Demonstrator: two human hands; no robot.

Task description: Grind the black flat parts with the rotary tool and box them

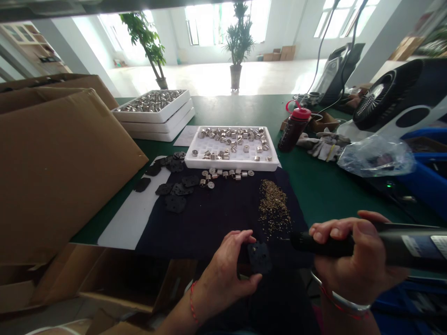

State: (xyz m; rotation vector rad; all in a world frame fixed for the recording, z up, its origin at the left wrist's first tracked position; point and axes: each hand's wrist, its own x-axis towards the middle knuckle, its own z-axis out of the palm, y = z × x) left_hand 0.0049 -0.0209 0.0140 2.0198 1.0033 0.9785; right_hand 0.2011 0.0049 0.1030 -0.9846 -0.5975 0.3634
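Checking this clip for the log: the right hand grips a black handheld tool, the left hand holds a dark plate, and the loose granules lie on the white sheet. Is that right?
Not quite: the head view shows the granules lying on the dark cloth, not on the white sheet. The right hand does grip the black handheld tool, and the left hand holds the dark plate.

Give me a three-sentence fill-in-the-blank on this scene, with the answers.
The left hand holds a small plate coloured ____. The right hand grips a handheld power tool whose tip points toward the ____ hand. The bottle beside the white foam tray has a ____ cap.

Missing words: black; left; red.
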